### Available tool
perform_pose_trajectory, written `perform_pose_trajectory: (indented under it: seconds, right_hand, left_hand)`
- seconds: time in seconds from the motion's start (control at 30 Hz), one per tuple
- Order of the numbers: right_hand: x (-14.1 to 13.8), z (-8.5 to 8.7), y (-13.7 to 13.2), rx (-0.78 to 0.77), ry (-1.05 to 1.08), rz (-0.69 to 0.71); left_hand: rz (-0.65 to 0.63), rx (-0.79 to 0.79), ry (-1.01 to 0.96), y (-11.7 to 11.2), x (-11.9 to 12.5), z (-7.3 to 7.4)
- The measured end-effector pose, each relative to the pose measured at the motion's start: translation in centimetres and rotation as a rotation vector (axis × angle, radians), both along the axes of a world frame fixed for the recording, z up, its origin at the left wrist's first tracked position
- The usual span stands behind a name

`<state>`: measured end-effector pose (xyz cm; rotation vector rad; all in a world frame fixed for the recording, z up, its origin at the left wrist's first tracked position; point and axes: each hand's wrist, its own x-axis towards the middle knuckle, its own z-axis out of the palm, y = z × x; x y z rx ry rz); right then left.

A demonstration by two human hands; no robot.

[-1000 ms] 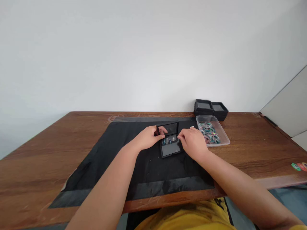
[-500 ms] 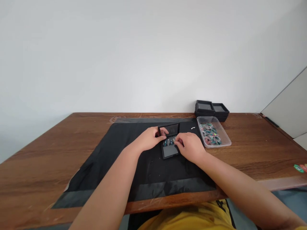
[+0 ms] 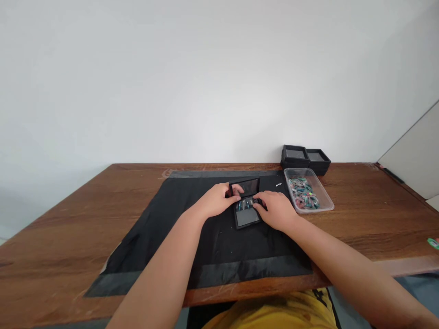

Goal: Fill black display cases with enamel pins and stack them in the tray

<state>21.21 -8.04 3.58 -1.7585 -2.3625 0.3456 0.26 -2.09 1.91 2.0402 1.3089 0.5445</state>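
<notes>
– Case (image 3: 246, 218), black, hinged: position?
– Centre of frame, on the black cloth (image 3: 206, 242) that covers the middle of the wooden table (image 3: 68, 219). Lid (image 3: 248, 187) up, tilted back; base flat, grey lining showing, a row of small bluish pieces (image 3: 244, 205) along its far edge.
– Left hand (image 3: 217, 201)?
– Just left of the case, fingers curled onto the lid's left edge, holding it.
– Right hand (image 3: 276, 209)?
– Just right of the case, palm down, fingertips on the row of pieces. Whether it pinches one, I cannot tell.
– Other entries?
– Clear plastic tub (image 3: 325, 202), right of centre, half on the cloth's edge, filled with mixed coloured pieces. Black trays (image 3: 305, 157) behind it, against the wall. One small white item (image 3: 278, 185) on the cloth between case and tub. A green scrap (image 3: 434, 242) at the far right edge.
</notes>
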Motion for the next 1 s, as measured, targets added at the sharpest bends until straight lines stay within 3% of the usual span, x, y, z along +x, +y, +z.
perform_pose_trajectory:
  seconds: [0.37,0.6,0.73,1.0]
  right_hand:
    - [0.0,0.0,0.5,0.034,0.014,-0.007]
    - [0.1,-0.3,0.5,0.016,0.168,-0.164]
    - [0.0,-0.1,0.5,-0.022,0.144,-0.183]
    - [0.0,1.2,-0.7,0.053,-0.049,-0.172]
  left_hand:
    - [0.018,-0.004,-0.003,-0.1,0.0,0.1]
    - [0.014,-0.014,-0.006,0.0,-0.1,0.0]
    - [0.007,-0.006,-0.009,0.0,-0.1,-0.1]
    - [0.009,-0.001,0.003,0.0,-0.1,0.1]
